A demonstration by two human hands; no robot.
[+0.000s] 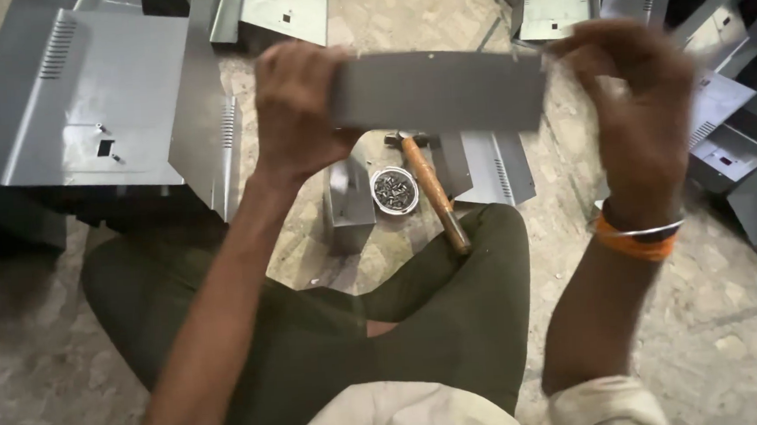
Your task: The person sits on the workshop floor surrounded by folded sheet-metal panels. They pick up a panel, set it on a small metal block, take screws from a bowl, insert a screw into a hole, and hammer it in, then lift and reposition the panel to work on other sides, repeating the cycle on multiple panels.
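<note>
Seated cross-legged on a speckled stone floor [737,339], I hold a flat grey sheet-metal panel [438,92] level in front of me, above my knees. My left hand [295,104] grips its left end, fingers curled over the top edge and thumb behind; my right hand [639,109] pinches the right end between fingertips and thumb, an orange thread and a metal bangle [641,238] at the wrist. The panel is a long rectangle, matte and smooth, slightly blurred, with thin cut edges.

Below it lie a wooden-handled hammer [429,183], its handle resting against my knee, a small round tin of dark screws [394,190], and a small bent metal bracket [348,204]. Folded grey enclosure shells with louvred vents [83,99] crowd the floor to the left, more covers [724,130] to the right.

In my judgement the risks are plain: the bare edges could cut my fingers if the grip slides, and the light pinch on the right could let the panel drop onto the tin and scatter the screws.
</note>
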